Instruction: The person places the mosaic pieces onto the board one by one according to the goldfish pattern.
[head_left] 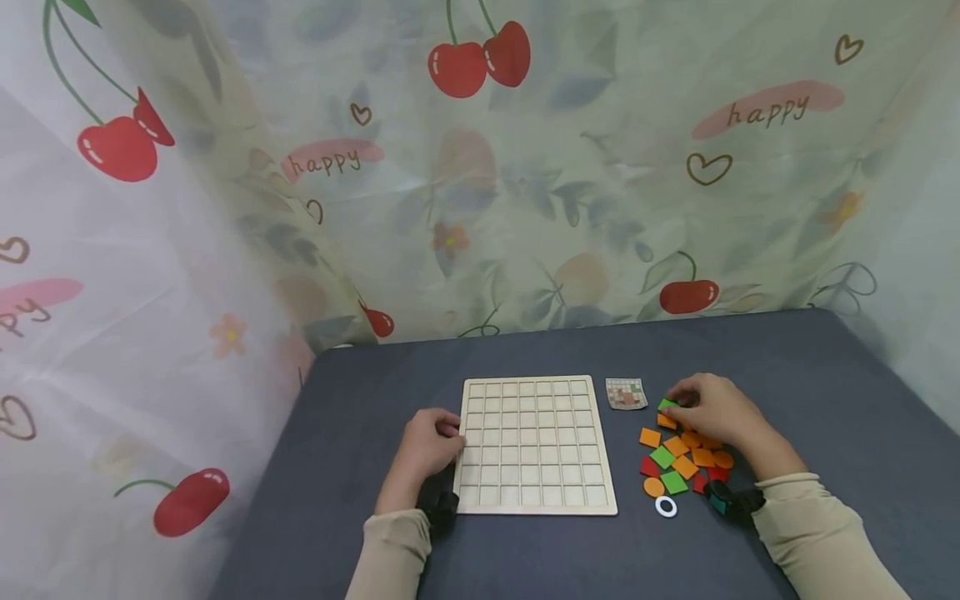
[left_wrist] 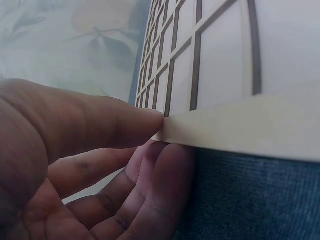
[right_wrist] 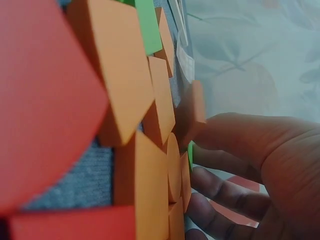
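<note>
A pale wooden grid board (head_left: pixel 536 510) lies on the table in front of the person. My left hand (head_left: pixel 429 446) pinches its left edge; in the left wrist view the thumb (left_wrist: pixel 135 122) lies on the rim and the fingers curl against its side. My right hand (head_left: pixel 712 408) bends over the far end of a spread of tiles. Between its thumb and fingers is a green tile (head_left: pixel 667 404), mostly hidden in the right wrist view. A blurred orange tile (right_wrist: pixel 192 112) stands tilted right at the thumb tip (right_wrist: pixel 212 127).
Orange, green and red pieces (head_left: pixel 684 468) lie spread right of the board, some square and some round. A white ring (head_left: pixel 666 507) lies at their near end. A small printed pattern card (head_left: pixel 626 394) lies beyond the board's right side. A cherry-print curtain (head_left: pixel 480 208) hangs behind the table.
</note>
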